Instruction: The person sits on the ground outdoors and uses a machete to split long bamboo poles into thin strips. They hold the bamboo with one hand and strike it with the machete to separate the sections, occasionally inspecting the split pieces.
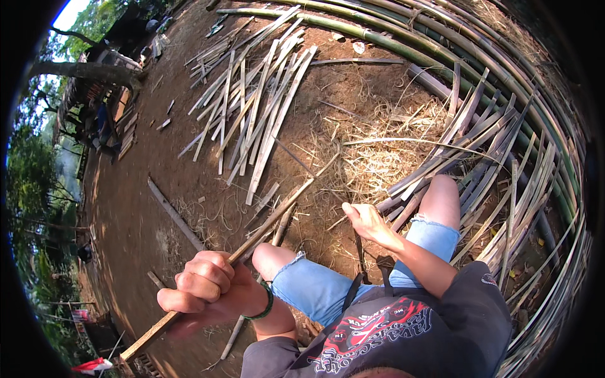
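Note:
My left hand [205,286] is closed around a long split bamboo strip [268,223]. The strip slants from the lower left, past my knee, up to the shavings in the middle. A dark green band circles that wrist. My right hand [370,223] is closed in front of my right knee, apart from the strip. What its fingers grip is hard to make out. A thin dark stick-like piece [293,155] lies across the held strip's upper end, pointing toward that hand. Pale curly shavings [378,157] cover the ground just beyond.
Split bamboo strips [252,107] lie in a loose pile ahead. Long green bamboo poles [391,44] curve along the far and right sides. More dark strips [485,145] are stacked beside my right knee. A round stick [175,214] rests on the dirt to the left.

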